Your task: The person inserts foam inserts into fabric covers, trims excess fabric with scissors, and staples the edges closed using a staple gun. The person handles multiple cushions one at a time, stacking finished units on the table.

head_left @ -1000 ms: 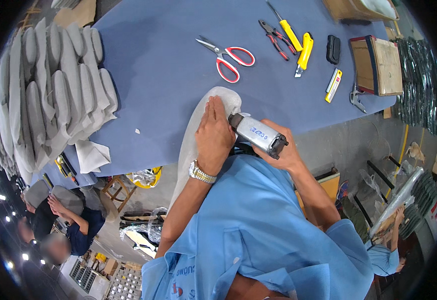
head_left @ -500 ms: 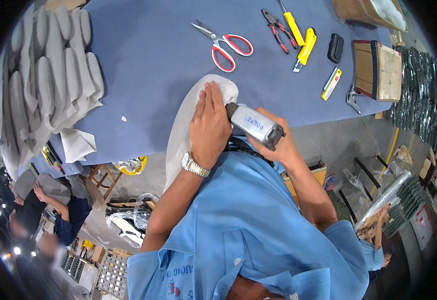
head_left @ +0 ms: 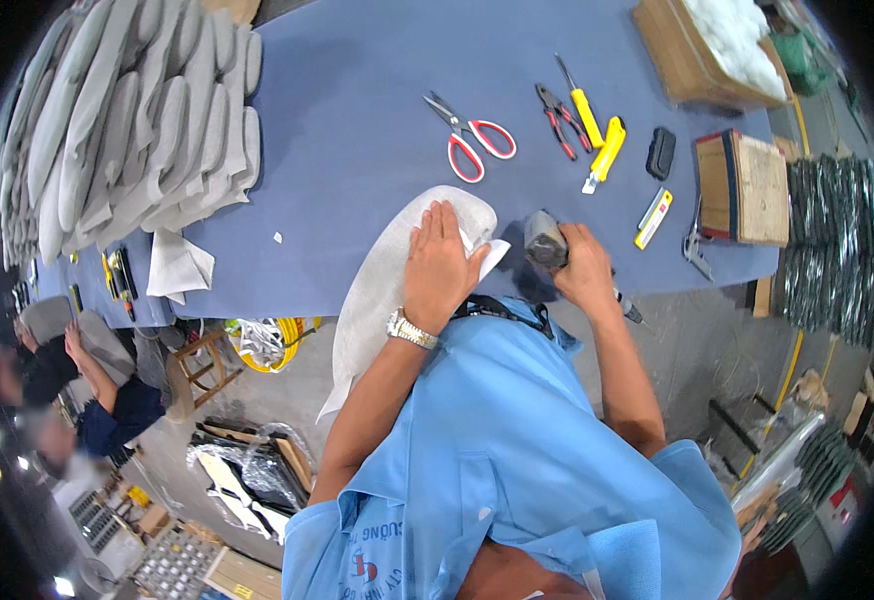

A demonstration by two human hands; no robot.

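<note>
My left hand (head_left: 439, 262) lies flat, fingers stretched out, on a long grey fabric-covered pad (head_left: 382, 275) with a rounded far end. The pad overhangs the near edge of the table. Beside my left thumb a loose pale flap of its fabric (head_left: 495, 257) stands up. My right hand (head_left: 585, 268) is closed round the grip of a grey staple gun (head_left: 544, 240), held to the right of the pad and apart from it. Its grip is mostly hidden by my fingers.
Scissors (head_left: 472, 140), pliers (head_left: 562, 122), a screwdriver (head_left: 584, 110) and a yellow cutter (head_left: 607, 155) lie on the blue table (head_left: 347, 110). Stacked grey pads (head_left: 147, 130) fill the left; a carton of white stuffing (head_left: 697, 60) stands far right. Co-workers are at left.
The staple gun has swung away from the pad's right edge, toward the right, and turned in my right hand. The fabric flap now shows. My left hand stays on the pad.
</note>
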